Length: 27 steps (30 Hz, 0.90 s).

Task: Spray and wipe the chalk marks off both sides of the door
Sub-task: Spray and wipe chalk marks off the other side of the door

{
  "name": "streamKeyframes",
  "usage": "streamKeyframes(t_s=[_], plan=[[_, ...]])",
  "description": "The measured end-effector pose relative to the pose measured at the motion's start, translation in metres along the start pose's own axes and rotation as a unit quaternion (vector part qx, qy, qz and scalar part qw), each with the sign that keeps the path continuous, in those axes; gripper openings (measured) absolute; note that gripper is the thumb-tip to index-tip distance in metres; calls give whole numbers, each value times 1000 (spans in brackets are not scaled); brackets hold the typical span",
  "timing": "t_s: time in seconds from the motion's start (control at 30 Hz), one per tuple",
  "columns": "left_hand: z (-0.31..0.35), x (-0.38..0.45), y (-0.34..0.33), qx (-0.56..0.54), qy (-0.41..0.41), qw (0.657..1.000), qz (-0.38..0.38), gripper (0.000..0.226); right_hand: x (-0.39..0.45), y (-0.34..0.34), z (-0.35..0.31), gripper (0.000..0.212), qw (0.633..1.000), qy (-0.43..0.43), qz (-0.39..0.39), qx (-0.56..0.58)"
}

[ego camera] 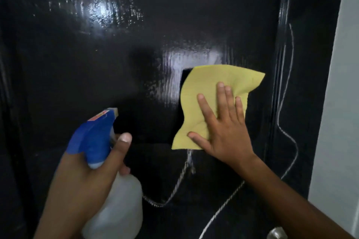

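A glossy black door (97, 64) fills the view, wet and shiny in its upper and middle parts. White chalk lines (174, 186) curve across its lower part, and a long chalk line (289, 83) runs down near its right edge. My right hand (223, 128) presses a yellow cloth (206, 91) flat against the door, fingers spread. My left hand (83, 180) grips a white spray bottle (118, 209) with a blue trigger head (93, 136), nozzle pointing at the door, index finger at the trigger.
A pale wall (338, 103) borders the door on the right. A metal door knob (276, 234) shows at the bottom right edge, just beside my right forearm.
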<state>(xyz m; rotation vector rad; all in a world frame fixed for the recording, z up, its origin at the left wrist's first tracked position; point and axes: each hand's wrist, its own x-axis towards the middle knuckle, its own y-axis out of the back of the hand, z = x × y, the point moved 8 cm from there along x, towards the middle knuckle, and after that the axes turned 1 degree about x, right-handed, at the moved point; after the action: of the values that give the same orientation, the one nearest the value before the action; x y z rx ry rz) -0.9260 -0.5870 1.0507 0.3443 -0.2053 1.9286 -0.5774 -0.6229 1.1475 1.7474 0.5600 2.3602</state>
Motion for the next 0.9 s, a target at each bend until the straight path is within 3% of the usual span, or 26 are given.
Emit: streamKeyframes(t_s=[0.1, 0.27, 0.43, 0.6, 0.73, 0.9], plan=[[125, -95, -52, 107, -100, 989, 12, 46, -21, -6, 33, 89, 1000, 7, -1, -2], [189, -136, -103, 125, -170, 977, 6, 36, -59, -10, 85, 88, 1000, -13, -14, 8], [191, -141, -116, 128, -195, 971, 46, 38, -78, -7, 91, 86, 998, -47, -19, 41], [167, -155, -113, 114, -166, 977, 64, 43, -47, -4, 85, 92, 997, -55, -19, 48], [138, -161, -105, 108, -147, 980, 78, 35, -33, -11, 81, 93, 996, -66, 35, 57], [107, -164, -101, 79, -145, 982, 88, 27, -67, -25, 69, 87, 996, -20, 55, 60]])
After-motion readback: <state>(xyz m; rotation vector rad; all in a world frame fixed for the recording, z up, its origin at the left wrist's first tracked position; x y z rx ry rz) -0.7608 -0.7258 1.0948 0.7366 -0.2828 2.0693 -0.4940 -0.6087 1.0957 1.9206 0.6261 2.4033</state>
